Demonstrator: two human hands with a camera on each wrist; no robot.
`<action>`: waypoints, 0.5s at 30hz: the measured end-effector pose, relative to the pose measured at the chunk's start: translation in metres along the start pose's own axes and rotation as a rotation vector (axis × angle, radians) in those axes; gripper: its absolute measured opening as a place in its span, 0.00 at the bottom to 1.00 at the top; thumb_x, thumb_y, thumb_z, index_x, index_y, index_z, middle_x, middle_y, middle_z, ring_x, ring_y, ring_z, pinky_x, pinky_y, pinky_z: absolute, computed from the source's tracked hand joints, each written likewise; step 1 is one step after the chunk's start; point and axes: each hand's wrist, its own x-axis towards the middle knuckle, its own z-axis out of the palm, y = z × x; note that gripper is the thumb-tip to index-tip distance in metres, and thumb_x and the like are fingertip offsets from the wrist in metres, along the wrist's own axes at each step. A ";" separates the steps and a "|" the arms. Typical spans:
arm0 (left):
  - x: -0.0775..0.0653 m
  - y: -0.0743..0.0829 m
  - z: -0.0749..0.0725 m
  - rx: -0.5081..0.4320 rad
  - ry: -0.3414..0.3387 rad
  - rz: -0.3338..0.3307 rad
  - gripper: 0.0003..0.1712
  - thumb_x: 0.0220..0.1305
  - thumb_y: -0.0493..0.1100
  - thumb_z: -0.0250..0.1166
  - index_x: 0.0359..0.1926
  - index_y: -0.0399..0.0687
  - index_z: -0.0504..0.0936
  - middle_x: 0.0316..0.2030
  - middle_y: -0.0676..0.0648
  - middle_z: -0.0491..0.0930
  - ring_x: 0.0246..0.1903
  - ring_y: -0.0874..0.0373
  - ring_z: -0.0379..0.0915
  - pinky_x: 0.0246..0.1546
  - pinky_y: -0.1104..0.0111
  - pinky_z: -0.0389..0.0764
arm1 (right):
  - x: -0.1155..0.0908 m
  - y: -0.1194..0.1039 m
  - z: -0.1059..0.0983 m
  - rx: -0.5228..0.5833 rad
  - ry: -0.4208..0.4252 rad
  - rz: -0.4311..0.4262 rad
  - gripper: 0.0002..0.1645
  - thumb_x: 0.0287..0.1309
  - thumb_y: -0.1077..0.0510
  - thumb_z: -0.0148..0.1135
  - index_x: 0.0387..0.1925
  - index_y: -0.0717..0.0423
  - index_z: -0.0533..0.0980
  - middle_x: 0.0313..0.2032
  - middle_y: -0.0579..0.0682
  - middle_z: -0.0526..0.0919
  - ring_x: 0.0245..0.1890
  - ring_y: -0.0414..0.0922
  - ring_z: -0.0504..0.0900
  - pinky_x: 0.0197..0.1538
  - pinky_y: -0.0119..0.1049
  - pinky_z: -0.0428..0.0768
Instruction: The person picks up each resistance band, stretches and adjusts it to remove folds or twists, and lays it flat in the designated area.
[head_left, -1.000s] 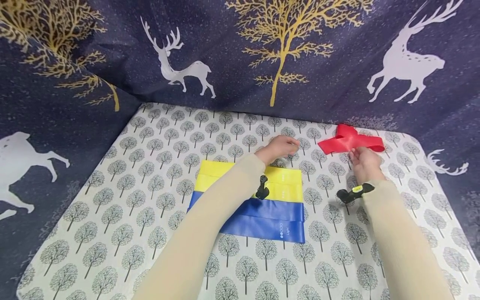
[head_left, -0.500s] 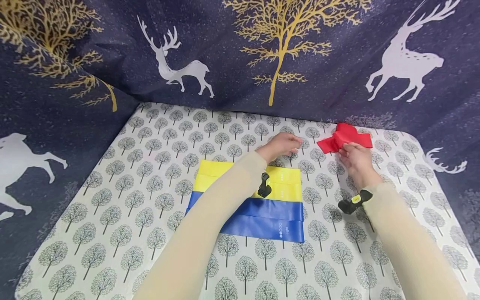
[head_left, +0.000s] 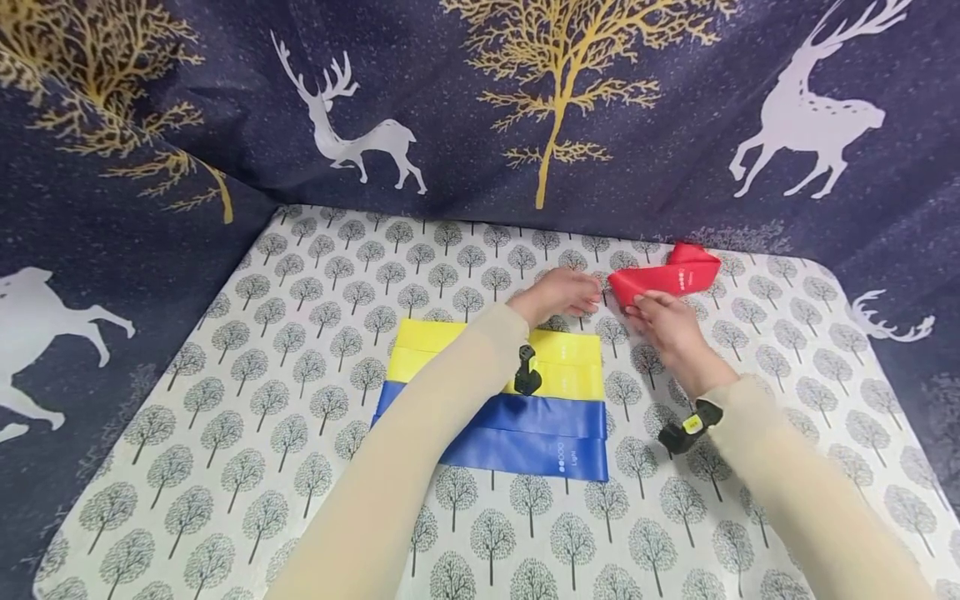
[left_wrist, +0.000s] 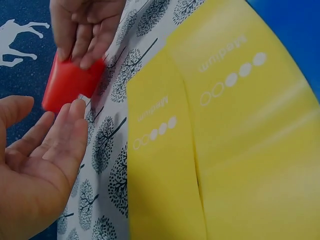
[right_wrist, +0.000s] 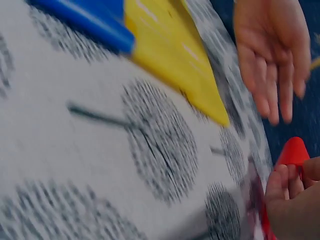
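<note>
A red resistance band [head_left: 663, 280], looped and bent back on itself, is at the far right of the table. My right hand [head_left: 666, 329] pinches its near edge between thumb and fingers. To the left of the band's end, my left hand [head_left: 558, 296] holds nothing, its fingers extended toward the red loop. In the left wrist view the left palm [left_wrist: 42, 160] faces up, just below the red band [left_wrist: 70, 85]. Below the left hand lie yellow resistance bands [head_left: 573, 379], printed "Medium", partly hidden by the left sleeve.
Blue resistance bands [head_left: 540, 457], one marked "Light", lie flat along the near side of the yellow ones. A tree-print cloth [head_left: 247, 467] covers the table. Behind it hangs a dark blue curtain [head_left: 465, 108] with deer and gold trees.
My right hand has moved left, drawing the red band's near part toward my left hand. The band has changed from a crossed shape to a bent loop. My left hand has hardly moved.
</note>
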 end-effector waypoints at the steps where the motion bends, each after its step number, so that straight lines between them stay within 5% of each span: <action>1: 0.000 0.000 0.000 -0.002 0.005 0.002 0.24 0.76 0.37 0.54 0.69 0.32 0.70 0.62 0.32 0.77 0.62 0.42 0.76 0.64 0.59 0.77 | -0.001 0.002 0.004 -0.035 -0.019 -0.011 0.03 0.75 0.64 0.53 0.44 0.56 0.73 0.34 0.42 0.84 0.38 0.34 0.83 0.50 0.24 0.83; 9: -0.001 -0.006 -0.002 -0.001 0.047 -0.014 0.24 0.77 0.41 0.56 0.66 0.31 0.73 0.58 0.32 0.80 0.58 0.42 0.79 0.61 0.58 0.80 | -0.005 0.019 0.030 -0.353 -0.020 -0.120 0.16 0.72 0.66 0.53 0.55 0.74 0.71 0.33 0.37 0.83 0.35 0.30 0.83 0.46 0.22 0.82; 15: -0.002 -0.010 -0.006 -0.009 0.113 -0.030 0.20 0.74 0.40 0.62 0.59 0.30 0.79 0.53 0.32 0.83 0.44 0.45 0.84 0.53 0.61 0.85 | -0.008 0.023 0.040 -0.557 -0.078 -0.170 0.21 0.72 0.65 0.52 0.60 0.77 0.70 0.50 0.61 0.82 0.40 0.33 0.80 0.48 0.25 0.82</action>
